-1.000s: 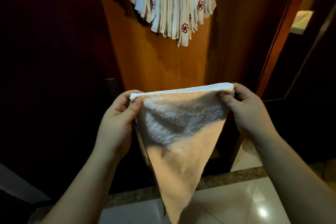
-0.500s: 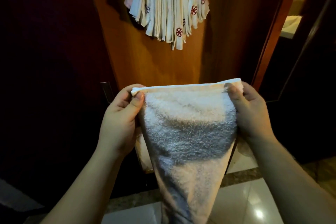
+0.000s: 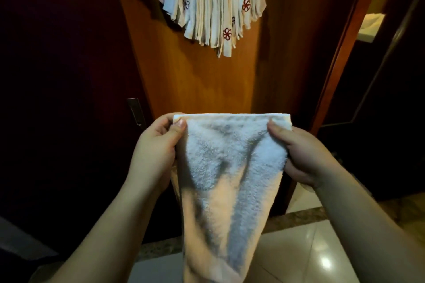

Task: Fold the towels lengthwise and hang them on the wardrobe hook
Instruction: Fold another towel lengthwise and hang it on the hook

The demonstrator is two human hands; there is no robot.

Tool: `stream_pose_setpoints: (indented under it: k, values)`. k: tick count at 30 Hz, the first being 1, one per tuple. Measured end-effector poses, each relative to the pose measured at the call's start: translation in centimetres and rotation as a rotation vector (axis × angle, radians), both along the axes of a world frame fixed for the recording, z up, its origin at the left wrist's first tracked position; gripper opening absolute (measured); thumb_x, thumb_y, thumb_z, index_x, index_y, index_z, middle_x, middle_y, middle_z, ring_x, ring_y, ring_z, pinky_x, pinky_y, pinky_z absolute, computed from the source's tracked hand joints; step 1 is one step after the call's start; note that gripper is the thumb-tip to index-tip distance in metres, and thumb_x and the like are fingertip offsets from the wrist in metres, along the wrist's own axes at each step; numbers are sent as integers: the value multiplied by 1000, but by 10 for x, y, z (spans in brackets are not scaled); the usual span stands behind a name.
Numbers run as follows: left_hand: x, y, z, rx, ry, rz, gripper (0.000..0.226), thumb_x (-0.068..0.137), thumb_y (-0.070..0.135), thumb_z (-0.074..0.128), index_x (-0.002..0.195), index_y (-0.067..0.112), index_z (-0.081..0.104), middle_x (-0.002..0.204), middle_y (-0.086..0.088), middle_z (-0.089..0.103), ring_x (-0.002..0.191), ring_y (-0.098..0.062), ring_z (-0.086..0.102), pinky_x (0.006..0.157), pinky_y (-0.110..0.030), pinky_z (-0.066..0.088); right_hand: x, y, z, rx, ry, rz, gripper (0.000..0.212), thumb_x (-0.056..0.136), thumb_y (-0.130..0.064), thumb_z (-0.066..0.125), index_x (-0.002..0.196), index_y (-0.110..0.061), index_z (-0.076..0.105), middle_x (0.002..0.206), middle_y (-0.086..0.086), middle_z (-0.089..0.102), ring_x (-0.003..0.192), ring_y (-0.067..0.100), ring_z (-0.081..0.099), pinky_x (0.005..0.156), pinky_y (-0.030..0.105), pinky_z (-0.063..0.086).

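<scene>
Below the hung towels (image 3: 213, 4) on the wardrobe door (image 3: 195, 80), both hands pinch the towel (image 3: 230, 167) at its 2 top corners, left hand (image 3: 154, 156), right hand (image 3: 305, 156). Soft, light, limp terry; best held along that folded edge.

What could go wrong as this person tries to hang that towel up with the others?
The towel is pinched only at its top corners by the left hand and right hand; its long lower part hangs loose and may unfold or slip. The bunch of hung towels on the wooden door already looks crowded, so adding one more might knock some loose.
</scene>
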State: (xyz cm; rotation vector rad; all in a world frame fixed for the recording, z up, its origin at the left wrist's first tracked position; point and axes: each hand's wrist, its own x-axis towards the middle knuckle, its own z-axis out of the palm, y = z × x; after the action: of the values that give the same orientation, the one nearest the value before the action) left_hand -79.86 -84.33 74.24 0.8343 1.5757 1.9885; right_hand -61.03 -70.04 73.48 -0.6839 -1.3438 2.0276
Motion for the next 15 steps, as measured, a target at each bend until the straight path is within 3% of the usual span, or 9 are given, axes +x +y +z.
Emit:
stream_pose_setpoints:
  k: [2,4,6,10,13,15]
  values:
    - [11,3,-15,-37,15,117,19,102,18,52,99,13,70,91,-7,75,81,-19,70,75,-38,56,-6,-12,-8,6,-56,-108,33,95,-31,59,115,-5,65,109,16,74,103,31,71,95,47,53]
    - [25,4,-29,-62,-6,198,20,102,25,51,101,17,70,93,-6,75,86,-22,71,83,-49,56,-14,-33,-17,29,-108,-202,26,99,-37,55,107,-15,68,101,7,76,96,26,73,92,47,55]
    - [42,4,-38,-84,-27,252,21,103,30,50,101,22,69,92,2,75,88,-19,72,85,-50,58,-22,-54,-28,77,-179,-281,27,99,-46,51,104,-25,68,100,-2,76,95,20,73,91,45,56]
    - [75,1,-43,-84,-51,251,16,102,34,49,107,31,64,99,17,71,91,-1,68,81,-30,58,-30,-79,-44,277,-328,-373,28,98,-55,41,111,-38,58,106,-11,69,95,7,68,84,30,57]
    - [91,-1,-42,-39,-81,192,11,100,28,53,106,32,63,98,11,72,91,-1,69,75,-21,57,-30,-86,-46,402,-328,-327,21,98,-51,41,110,-41,55,97,-20,66,86,-11,63,68,7,48]
    - [97,-3,-38,-7,-78,136,12,99,23,54,106,29,62,98,13,73,91,-1,70,72,-17,56,-28,-90,-46,449,-329,-269,12,99,-46,41,104,-43,52,86,-26,64,82,-24,56,65,-1,42]
